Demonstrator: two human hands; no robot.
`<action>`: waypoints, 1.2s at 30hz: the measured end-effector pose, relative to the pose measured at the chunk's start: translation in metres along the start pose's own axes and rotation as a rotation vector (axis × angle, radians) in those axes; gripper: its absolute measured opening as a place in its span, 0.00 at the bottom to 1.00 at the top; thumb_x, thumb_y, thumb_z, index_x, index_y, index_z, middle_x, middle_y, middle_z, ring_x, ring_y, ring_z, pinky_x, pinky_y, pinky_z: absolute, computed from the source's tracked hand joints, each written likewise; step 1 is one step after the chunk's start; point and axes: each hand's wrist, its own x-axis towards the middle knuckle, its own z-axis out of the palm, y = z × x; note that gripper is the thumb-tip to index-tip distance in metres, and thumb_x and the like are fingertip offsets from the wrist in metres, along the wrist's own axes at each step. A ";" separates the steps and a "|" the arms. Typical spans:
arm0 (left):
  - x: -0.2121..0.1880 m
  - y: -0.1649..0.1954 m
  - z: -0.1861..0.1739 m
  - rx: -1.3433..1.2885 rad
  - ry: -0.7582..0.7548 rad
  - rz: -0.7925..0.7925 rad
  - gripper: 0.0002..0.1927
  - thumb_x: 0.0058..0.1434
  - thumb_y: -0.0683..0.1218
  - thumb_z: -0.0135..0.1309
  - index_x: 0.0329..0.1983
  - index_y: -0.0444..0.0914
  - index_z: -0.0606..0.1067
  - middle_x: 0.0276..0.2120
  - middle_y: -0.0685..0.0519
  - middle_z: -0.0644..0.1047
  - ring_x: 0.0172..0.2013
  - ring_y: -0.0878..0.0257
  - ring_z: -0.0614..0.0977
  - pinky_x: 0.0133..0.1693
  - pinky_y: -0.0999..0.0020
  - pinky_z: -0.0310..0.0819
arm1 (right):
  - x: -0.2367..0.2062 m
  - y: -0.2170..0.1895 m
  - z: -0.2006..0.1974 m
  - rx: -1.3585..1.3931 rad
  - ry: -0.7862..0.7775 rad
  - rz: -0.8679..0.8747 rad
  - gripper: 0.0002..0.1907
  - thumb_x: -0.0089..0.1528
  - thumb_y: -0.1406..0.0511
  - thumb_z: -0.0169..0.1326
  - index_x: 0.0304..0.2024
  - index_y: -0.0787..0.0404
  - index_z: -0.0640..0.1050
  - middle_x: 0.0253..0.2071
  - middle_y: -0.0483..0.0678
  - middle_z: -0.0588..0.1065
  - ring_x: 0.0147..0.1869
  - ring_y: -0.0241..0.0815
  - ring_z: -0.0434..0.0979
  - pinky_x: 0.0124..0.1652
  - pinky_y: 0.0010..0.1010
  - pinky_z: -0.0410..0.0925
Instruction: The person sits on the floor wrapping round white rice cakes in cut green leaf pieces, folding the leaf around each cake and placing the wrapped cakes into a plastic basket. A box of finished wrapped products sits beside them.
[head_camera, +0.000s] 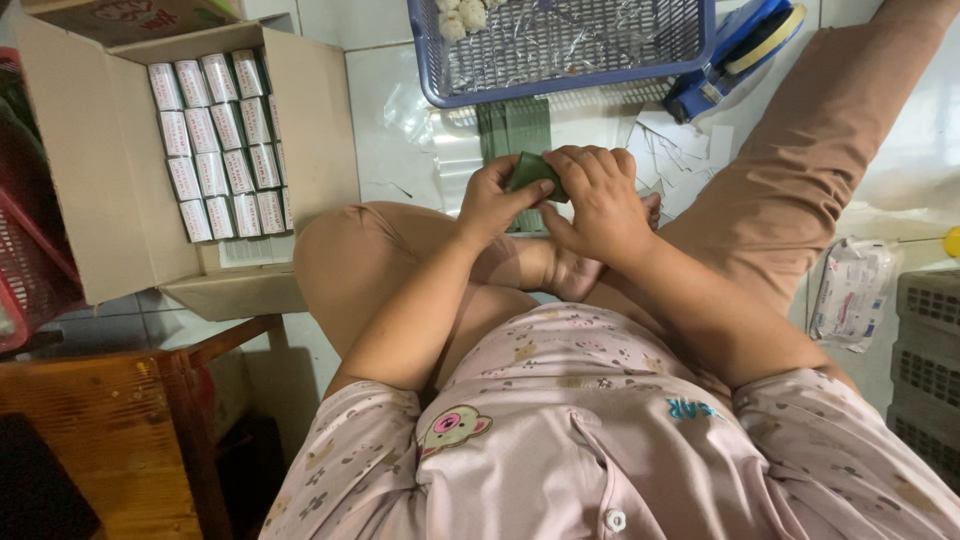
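Both hands pinch one small dark green packet (533, 170) between them, just above the person's crossed legs at the centre of the view. Left hand (492, 200) grips its left end, thumb on top and fingers curled beneath. Right hand (597, 200) closes over its right end, fingers bent across the top. The packet is flat-sided and plain green, mostly hidden by the fingers.

Going left to right: at 9 o'clock, a red basket (30, 270) shows only its edge. At 10 o'clock stands one open cardboard box (110, 200), packed with small white cartons (220, 150) standing on end in four rows; about nineteen can be counted. At 7 o'clock is a wooden stool (110, 420). At 12 o'clock, just beyond the hands, flat green sheets (515, 125) lie stacked on the tiled floor, their number unclear. Behind them sits one blue wire basket (560, 50) lined with clear plastic. At 1 o'clock lies one blue tape dispenser (740, 45), with white paper scraps (680, 150) beside it. At 3 o'clock lies one clear bag (850, 290), then a grey crate (930, 360).
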 end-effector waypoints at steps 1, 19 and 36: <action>0.000 -0.001 0.000 0.001 -0.005 0.010 0.17 0.59 0.41 0.66 0.50 0.32 0.77 0.41 0.52 0.81 0.40 0.66 0.84 0.42 0.73 0.83 | 0.001 0.000 0.000 -0.007 0.005 0.001 0.32 0.55 0.62 0.64 0.60 0.65 0.73 0.55 0.56 0.73 0.57 0.56 0.71 0.55 0.49 0.61; 0.009 -0.029 -0.014 -0.275 0.062 -0.119 0.21 0.58 0.39 0.67 0.53 0.34 0.74 0.42 0.50 0.79 0.40 0.63 0.82 0.41 0.68 0.82 | -0.032 0.130 0.043 0.765 0.773 0.795 0.35 0.73 0.62 0.62 0.78 0.53 0.62 0.62 0.52 0.70 0.48 0.43 0.71 0.48 0.33 0.69; 0.006 -0.021 -0.018 -0.324 0.024 -0.166 0.18 0.60 0.38 0.65 0.51 0.37 0.75 0.43 0.53 0.78 0.42 0.66 0.82 0.44 0.69 0.82 | -0.010 0.197 0.039 1.419 1.152 1.108 0.09 0.67 0.68 0.55 0.48 0.62 0.71 0.47 0.51 0.71 0.45 0.53 0.77 0.45 0.48 0.80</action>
